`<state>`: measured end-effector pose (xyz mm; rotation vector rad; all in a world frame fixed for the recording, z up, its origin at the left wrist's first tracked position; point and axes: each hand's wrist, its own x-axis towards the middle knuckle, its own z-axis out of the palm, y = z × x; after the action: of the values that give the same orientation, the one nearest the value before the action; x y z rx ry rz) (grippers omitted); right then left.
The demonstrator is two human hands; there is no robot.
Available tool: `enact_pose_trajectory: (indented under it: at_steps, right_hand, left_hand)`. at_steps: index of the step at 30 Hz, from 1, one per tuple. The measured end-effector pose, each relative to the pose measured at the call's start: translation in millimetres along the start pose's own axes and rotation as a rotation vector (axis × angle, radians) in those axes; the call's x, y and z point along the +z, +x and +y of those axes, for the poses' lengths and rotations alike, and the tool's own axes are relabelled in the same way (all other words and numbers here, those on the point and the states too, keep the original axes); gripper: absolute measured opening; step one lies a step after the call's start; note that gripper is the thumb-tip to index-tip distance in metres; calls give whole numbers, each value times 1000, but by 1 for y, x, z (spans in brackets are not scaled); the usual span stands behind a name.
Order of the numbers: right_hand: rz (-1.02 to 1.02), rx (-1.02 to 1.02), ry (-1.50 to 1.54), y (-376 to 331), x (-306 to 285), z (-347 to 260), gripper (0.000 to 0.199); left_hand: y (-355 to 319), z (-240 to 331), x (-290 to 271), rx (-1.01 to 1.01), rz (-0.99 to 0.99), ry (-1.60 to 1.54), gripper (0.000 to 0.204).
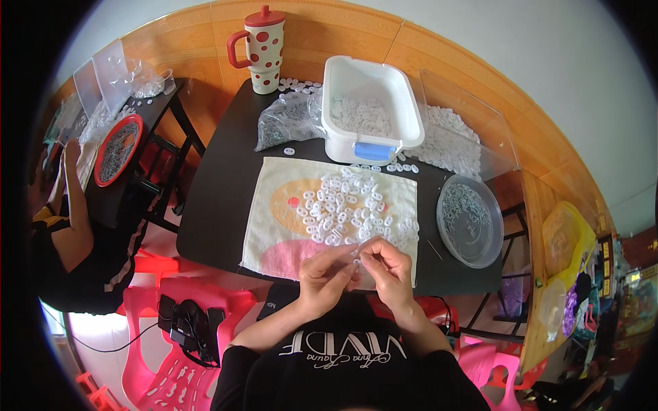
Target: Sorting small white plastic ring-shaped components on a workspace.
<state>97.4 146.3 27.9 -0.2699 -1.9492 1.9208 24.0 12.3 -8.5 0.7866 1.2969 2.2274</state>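
My left hand and my right hand are close together over the near edge of a patterned towel. Between their fingertips is a small white oval plastic piece, partly hidden by the fingers. The left fingers pinch it. My right thumb and forefinger are also closed at it, and anything else they hold is too small to make out. Just beyond my hands, a loose pile of white oval pieces with holes covers the middle of the towel.
A white bin of pieces stands behind the towel, beside a bag and a spotted tumbler. On the right are a round clear tray of small grey metal parts and a clear box. Another person sits at the left table.
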Motion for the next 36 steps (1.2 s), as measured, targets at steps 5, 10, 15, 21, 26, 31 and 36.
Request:
enact_pose_trajectory:
  at_steps: [5,10,15,21,26,31,36]
  right_hand:
    - [11,-91,-102,-3,0,1,6]
    - [26,23,30,-5,-4,2,5]
    - [66,-4,108,-8,-7,5,5]
    - [92,-227,-175,-10,4,8,7]
    - [166,-527,-582,1,9,0,15]
    - [139,-632,-827,3,11,-5,25]
    - [38,-550,-652,5,2,-7,16]
  left_hand:
    - [-3,0,5,36,35,-11,38]
    - [0,-4,1,-6,15,-81,38]
    - [5,0,-1,-142,44,-159,32]
    - [7,-5,-9,-179,-5,-133,18]
    - [8,4,-4,-154,16,-105,17]
    - [12,10,-6,-203,-1,-126,13]
    - [16,7,-15,-322,69,-272,10]
